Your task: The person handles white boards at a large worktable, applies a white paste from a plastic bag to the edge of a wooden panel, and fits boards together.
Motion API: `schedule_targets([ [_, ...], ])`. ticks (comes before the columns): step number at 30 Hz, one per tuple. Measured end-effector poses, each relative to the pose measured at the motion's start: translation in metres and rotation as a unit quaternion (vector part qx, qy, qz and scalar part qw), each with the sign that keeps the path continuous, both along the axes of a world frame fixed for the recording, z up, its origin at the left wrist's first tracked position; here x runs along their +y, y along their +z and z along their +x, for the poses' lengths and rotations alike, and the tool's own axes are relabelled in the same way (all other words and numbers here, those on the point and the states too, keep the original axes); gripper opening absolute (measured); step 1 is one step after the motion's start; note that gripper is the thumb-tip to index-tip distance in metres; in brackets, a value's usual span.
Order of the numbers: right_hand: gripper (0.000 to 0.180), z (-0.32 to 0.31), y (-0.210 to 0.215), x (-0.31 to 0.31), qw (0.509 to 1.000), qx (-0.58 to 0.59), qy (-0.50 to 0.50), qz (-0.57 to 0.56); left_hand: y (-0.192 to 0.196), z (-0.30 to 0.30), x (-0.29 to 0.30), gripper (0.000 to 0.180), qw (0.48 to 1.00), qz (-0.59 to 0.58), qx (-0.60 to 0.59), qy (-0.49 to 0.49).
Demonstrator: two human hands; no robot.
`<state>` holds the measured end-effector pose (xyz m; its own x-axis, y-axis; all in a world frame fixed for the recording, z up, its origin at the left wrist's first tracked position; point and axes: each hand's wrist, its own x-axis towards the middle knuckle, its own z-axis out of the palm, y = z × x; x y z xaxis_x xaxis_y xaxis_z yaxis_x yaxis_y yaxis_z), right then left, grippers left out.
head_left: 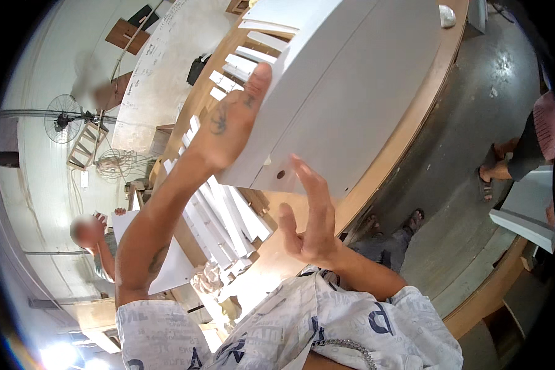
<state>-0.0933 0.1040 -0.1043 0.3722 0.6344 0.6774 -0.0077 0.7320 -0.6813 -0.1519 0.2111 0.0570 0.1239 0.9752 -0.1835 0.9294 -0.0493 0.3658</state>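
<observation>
Head view: grey panel [357, 105] lies right of left hand [228, 129].

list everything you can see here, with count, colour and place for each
Workbench: one, tan, centre to top
Panel: one, light grey, over the workbench
Strips: many, white, left of the panel
Small lump: one, white, top right
Crumpled wrapping: one heap, beige, lower left
Fan: one, dark, left
Wooden frame: one, brown, below the fan
Cable coil: one, beige, left
Co-worker: one, greyish top, left
Sheet: one, white, by the co-worker
Second person: one, dark shorts, right
Board: one, white, far right
Floor: one, grey, right
Shirt: one, white, dark print, bottom
Left hand: one, bare, panel's left edge
Right hand: one, bare, open, panel's near end
</observation>
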Motion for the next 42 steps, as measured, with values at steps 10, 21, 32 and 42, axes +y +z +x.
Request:
schedule_targets([
  [10, 0.057, 0.01, 0.003, 0.018, 0.998, -0.025, -0.042, 0.028, 0.002, 0.014, -0.009, 0.098, 0.999, 0.031, 0.035, 0.023],
  [21, 0.066, -0.007, 0.0, 0.023, 0.994, -0.099, -0.049, -0.006, -0.004, -0.001, -0.001, 0.095, 0.998, 0.043, 0.032, 0.028],
  [32, 0.053, -0.027, -0.015, 0.03, 0.977, -0.156, -0.141, -0.027, -0.007, -0.006, 0.004, 0.089, 0.995, 0.087, 0.054, 0.003],
  [42, 0.055, -0.028, -0.009, 0.01, 0.98, -0.158, -0.116, -0.037, -0.011, 0.002, -0.004, 0.088, 0.994, 0.099, 0.036, -0.024],
])
